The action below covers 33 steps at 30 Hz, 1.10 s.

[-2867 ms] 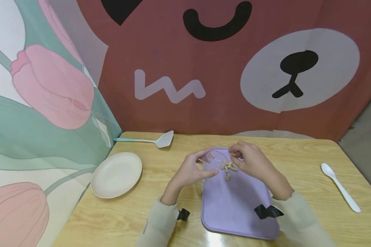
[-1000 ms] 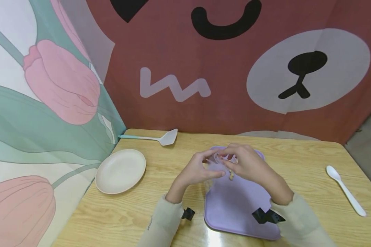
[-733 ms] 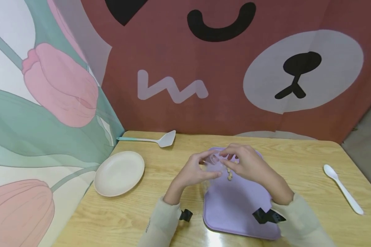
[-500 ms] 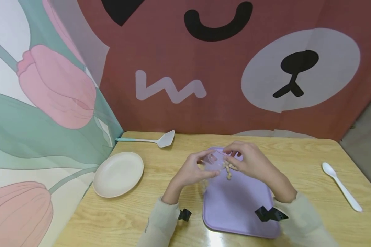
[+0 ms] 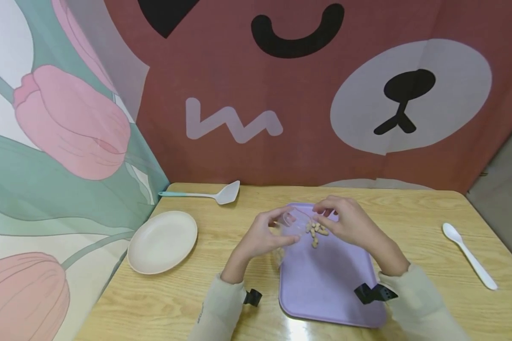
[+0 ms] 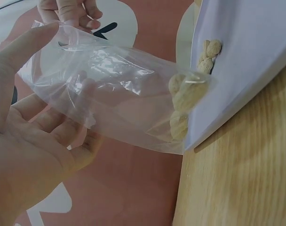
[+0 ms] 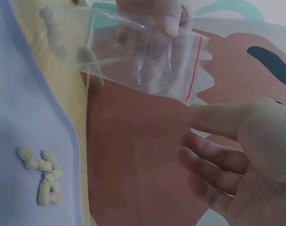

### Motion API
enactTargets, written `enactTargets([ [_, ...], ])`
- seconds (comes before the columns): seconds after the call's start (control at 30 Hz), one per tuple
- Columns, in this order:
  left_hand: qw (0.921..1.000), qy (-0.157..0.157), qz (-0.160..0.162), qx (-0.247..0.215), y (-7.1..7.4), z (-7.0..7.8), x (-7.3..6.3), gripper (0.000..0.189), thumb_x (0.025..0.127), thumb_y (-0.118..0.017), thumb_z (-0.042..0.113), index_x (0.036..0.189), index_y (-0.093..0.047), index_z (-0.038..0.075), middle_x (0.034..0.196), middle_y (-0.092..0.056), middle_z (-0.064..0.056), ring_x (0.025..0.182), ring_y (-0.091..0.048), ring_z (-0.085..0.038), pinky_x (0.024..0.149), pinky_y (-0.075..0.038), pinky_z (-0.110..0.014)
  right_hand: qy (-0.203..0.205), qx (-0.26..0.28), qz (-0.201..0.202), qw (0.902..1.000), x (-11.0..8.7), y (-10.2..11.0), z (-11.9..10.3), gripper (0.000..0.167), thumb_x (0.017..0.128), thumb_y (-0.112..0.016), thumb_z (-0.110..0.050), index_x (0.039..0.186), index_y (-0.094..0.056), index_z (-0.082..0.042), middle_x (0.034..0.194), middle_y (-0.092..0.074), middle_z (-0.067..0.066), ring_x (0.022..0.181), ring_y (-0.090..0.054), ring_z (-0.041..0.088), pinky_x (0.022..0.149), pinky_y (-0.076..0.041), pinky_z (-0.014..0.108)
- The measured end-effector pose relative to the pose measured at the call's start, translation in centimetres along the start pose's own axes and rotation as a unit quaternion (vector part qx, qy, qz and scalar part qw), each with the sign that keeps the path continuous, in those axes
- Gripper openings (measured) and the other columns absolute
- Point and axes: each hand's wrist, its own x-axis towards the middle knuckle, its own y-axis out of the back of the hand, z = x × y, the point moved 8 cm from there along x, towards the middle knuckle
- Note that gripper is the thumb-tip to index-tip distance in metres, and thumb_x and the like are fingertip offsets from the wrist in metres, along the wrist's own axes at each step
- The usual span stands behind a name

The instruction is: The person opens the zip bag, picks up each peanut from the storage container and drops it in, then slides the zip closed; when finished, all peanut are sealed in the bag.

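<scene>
By the left hand [image 5: 261, 236] a clear zip bag [image 6: 119, 94] is being gripped near its mouth, between thumb and fingers. Beside that mouth the right hand [image 5: 347, 221] is being held with thumb and fingers parted, nothing seen in its grasp; whether the bag is being touched by it cannot be told. Peanuts [image 6: 187, 98] are being contained in the bag's lower end, beside the left edge of the purple tray [image 5: 324, 289]. Loose peanuts [image 7: 45, 165] are being borne on its far part.

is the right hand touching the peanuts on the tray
Apart. The right wrist view shows reddish backdrop in a clear gap between the right hand and those peanuts.
</scene>
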Motion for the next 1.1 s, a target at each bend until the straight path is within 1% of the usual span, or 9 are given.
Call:
enactTargets([
  [0.1,1.0000,0.000,0.002,0.001,0.0,-0.1,0.0,0.069,0.082,-0.082,0.024,0.142,-0.055,0.005,0.126,-0.065,-0.005,0.109,-0.057,-0.012,0.092,-0.047,-0.036,-0.008,-0.003,-0.005,1.0000,-0.1,-0.2,0.5,0.011,0.086,-0.075,-0.004,0.096,-0.075,-0.006,0.088,-0.068,-0.003,0.077,-0.063,0.014,0.072,-0.053,0.042],
  [0.17,1.0000,-0.002,0.002,-0.002,0.1,0.0,0.0,0.068,0.082,-0.082,0.023,0.141,-0.055,0.005,0.122,-0.067,-0.002,0.108,-0.058,-0.012,0.092,-0.047,-0.035,-0.016,-0.006,-0.012,0.9998,-0.1,-0.4,1.0,0.011,0.085,-0.075,-0.002,0.095,-0.074,-0.006,0.088,-0.068,-0.002,0.077,-0.063,0.015,0.072,-0.053,0.042],
  [0.33,0.9996,-0.021,-0.004,-0.020,0.1,0.4,0.0,0.066,0.081,-0.082,0.018,0.140,-0.056,0.003,0.110,-0.071,0.002,0.105,-0.060,-0.012,0.092,-0.049,-0.037,-0.048,-0.004,-0.035,0.9982,-0.3,-1.3,2.9,0.013,0.084,-0.074,0.002,0.096,-0.074,-0.003,0.090,-0.069,0.004,0.078,-0.063,0.018,0.071,-0.055,0.043],
  [0.4,0.9993,-0.029,-0.005,-0.024,0.1,0.5,0.0,0.065,0.081,-0.082,0.017,0.139,-0.056,0.003,0.109,-0.071,0.002,0.104,-0.060,-0.012,0.092,-0.049,-0.038,-0.065,0.004,-0.049,0.9967,-0.4,-1.9,3.8,0.013,0.084,-0.074,0.002,0.097,-0.073,-0.003,0.091,-0.070,0.006,0.079,-0.063,0.019,0.071,-0.055,0.042],
  [0.53,0.9989,-0.040,-0.003,-0.027,0.2,0.9,0.0,0.064,0.082,-0.082,0.017,0.139,-0.056,0.003,0.110,-0.071,0.001,0.105,-0.060,-0.012,0.092,-0.050,-0.039,-0.098,0.025,-0.080,0.9917,-0.5,-3.4,5.7,0.012,0.085,-0.073,0.000,0.097,-0.074,-0.001,0.090,-0.070,0.004,0.078,-0.062,0.018,0.067,-0.053,0.035],
  [0.63,0.9987,-0.042,-0.001,-0.028,0.5,1.1,0.1,0.065,0.082,-0.082,0.016,0.140,-0.056,0.002,0.111,-0.071,-0.001,0.106,-0.060,-0.012,0.092,-0.050,-0.040,-0.112,0.032,-0.093,0.9888,-0.6,-4.3,6.9,0.012,0.085,-0.074,-0.001,0.096,-0.074,0.000,0.087,-0.069,0.002,0.077,-0.061,0.016,0.065,-0.051,0.032],
  [0.87,0.9990,-0.034,-0.004,-0.027,0.7,1.2,0.2,0.066,0.083,-0.081,0.017,0.141,-0.054,0.003,0.113,-0.071,-0.002,0.107,-0.060,-0.012,0.091,-0.049,-0.034,-0.116,0.011,-0.101,0.9880,-1.0,-6.0,8.6,0.007,0.084,-0.073,-0.002,0.091,-0.075,-0.004,0.077,-0.066,-0.003,0.071,-0.058,0.013,0.062,-0.048,0.031],
  [1.0,0.9993,-0.025,-0.005,-0.027,0.7,1.0,0.1,0.066,0.083,-0.081,0.018,0.141,-0.054,0.004,0.122,-0.068,-0.006,0.110,-0.059,-0.012,0.092,-0.048,-0.034,-0.127,0.005,-0.113,0.9854,-1.3,-7.0,9.3,0.007,0.084,-0.074,-0.001,0.090,-0.075,-0.004,0.077,-0.066,-0.002,0.070,-0.058,0.013,0.062,-0.050,0.032],
  [1.1,0.9993,-0.023,-0.005,-0.029,0.7,0.9,0.1,0.066,0.083,-0.081,0.018,0.142,-0.054,0.004,0.125,-0.066,-0.009,0.111,-0.058,-0.012,0.093,-0.048,-0.035,-0.126,0.001,-0.116,0.9852,-1.5,-7.6,9.4,0.008,0.082,-0.075,0.000,0.090,-0.075,-0.003,0.078,-0.067,-0.001,0.072,-0.060,0.014,0.065,-0.052,0.034],
])
